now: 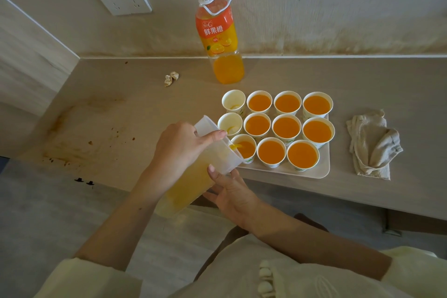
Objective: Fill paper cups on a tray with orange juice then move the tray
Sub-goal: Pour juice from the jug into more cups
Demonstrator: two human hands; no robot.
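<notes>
A white tray (325, 164) near the counter's front edge carries several paper cups in three rows. Most cups hold orange juice. The two leftmost cups in the back rows (233, 101) (229, 124) hold only a little. My left hand (179, 147) grips a clear plastic jug (193, 176) tilted to the right, and juice runs from its spout into the front left cup (244, 147). My right hand (229, 189) supports the jug from below with fingers against its side.
An orange juice bottle (221, 38) with a white cap stands behind the tray by the wall. A crumpled grey cloth (372, 143) lies right of the tray. Small crumpled scraps (171, 78) lie left of the bottle. Stains mark the counter's left part (79, 133).
</notes>
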